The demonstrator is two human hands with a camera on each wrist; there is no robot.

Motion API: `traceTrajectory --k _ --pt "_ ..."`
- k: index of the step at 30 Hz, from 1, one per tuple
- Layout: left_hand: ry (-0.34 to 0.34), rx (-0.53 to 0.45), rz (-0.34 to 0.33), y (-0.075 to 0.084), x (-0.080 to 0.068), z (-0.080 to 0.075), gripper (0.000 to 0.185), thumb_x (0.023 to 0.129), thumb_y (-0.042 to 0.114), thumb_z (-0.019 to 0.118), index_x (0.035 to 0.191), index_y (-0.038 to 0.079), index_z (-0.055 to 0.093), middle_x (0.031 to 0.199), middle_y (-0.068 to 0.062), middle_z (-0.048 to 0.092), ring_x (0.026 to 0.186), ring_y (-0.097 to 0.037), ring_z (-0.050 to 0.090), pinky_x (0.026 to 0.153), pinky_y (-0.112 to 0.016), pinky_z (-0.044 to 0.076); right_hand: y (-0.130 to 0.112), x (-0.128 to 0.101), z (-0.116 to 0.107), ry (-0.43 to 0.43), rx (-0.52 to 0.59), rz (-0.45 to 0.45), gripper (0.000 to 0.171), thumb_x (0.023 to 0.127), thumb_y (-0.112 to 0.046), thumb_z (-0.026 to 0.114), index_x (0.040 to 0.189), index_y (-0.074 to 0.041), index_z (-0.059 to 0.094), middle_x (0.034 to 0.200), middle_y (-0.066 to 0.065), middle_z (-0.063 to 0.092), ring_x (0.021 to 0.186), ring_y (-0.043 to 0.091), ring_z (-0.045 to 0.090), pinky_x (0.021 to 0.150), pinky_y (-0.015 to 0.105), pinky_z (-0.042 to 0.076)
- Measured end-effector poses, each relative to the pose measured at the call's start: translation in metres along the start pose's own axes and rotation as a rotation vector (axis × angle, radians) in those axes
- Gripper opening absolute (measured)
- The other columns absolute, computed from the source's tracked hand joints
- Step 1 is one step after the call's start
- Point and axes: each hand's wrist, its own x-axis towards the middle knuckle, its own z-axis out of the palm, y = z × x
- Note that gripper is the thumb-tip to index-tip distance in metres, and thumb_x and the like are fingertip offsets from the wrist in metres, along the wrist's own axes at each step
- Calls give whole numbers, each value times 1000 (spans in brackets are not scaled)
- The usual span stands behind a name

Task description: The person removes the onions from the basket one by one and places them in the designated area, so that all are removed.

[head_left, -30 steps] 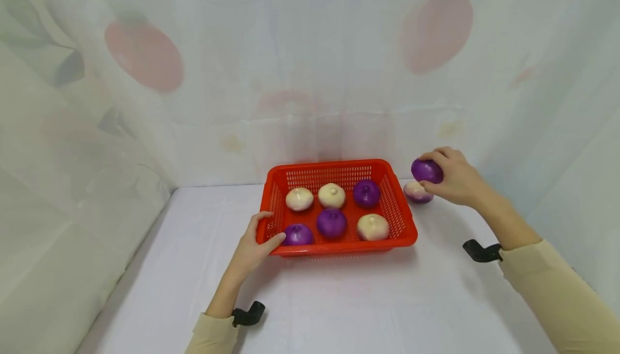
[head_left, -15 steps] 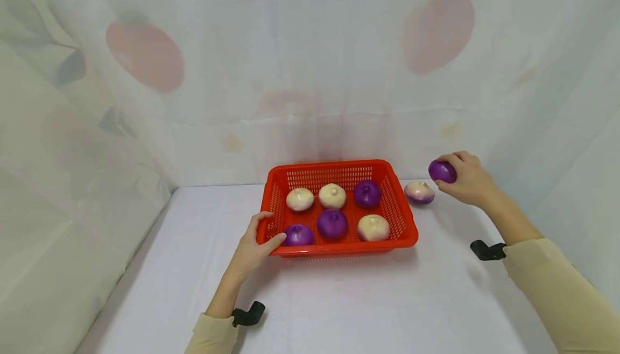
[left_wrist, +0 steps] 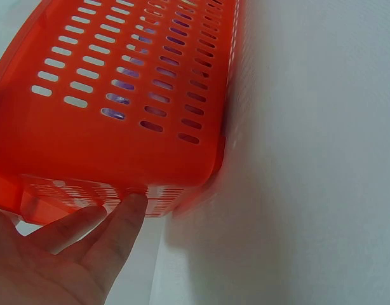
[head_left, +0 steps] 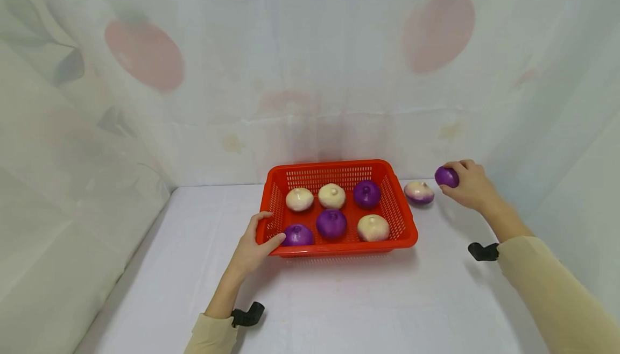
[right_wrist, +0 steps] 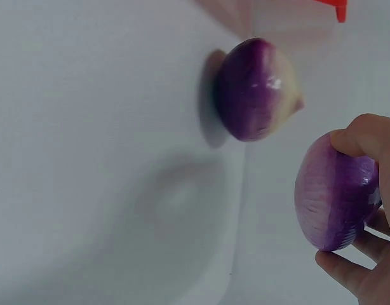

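Observation:
My right hand (head_left: 466,185) grips a purple onion (head_left: 446,177) just above the white table, right of the red basket (head_left: 404,233); in the right wrist view the held onion (right_wrist: 336,199) sits between my fingertips. A second onion (head_left: 419,192), white on top and purple below, lies on the table between the basket and that hand, also seen as the lying onion (right_wrist: 257,98). My left hand (head_left: 254,245) holds the basket's near left corner, thumb over the rim; in the left wrist view its fingers (left_wrist: 112,234) press under the basket rim (left_wrist: 119,143). Several purple and white onions lie inside the basket.
A pale curtain with faded fruit prints hangs behind and to both sides of the table (head_left: 339,305). Black wrist mounts show near each sleeve, the left mount (head_left: 247,314) and the right mount (head_left: 481,251).
My right hand has carried the purple onion to the right and lower, from beside the basket to past the onion lying on the table. The left hand and basket have stayed put.

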Motion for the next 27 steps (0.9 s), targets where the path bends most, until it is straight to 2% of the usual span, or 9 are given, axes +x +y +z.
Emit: traceTrajectory --k 5,14,22,27 --pt "-2 -10 -4 -1 0 0 69 88 43 78 145 28 41 139 -16 55 119 -34 59 95 -48 55 10 1 13 -21 -5 33 54 92 -24 69 135 -1 50 133 39 35 119 59 34 86 75 44" --pt "-1 6 -8 -2 3 0 67 88 46 78 143 32 41 141 -15 54 121 -34 59 94 -48 56 28 2 35 -52 8 43 53 90 -21 67 134 2 49 131 40 35 118 60 33 85 75 43" --pt "6 10 -3 0 1 0 68 88 45 78 144 30 41 140 -16 54 120 -34 59 94 -48 56 29 2 43 -122 13 87 57 91 -26 69 137 1 48 134 40 34 121 59 33 87 75 43" --pt "5 2 4 -1 1 0 69 88 45 78 144 30 41 140 -16 54 119 -34 59 93 -48 56 29 1 45 -127 4 79 58 91 -27 70 138 1 48 134 39 35 121 60 34 88 74 43"
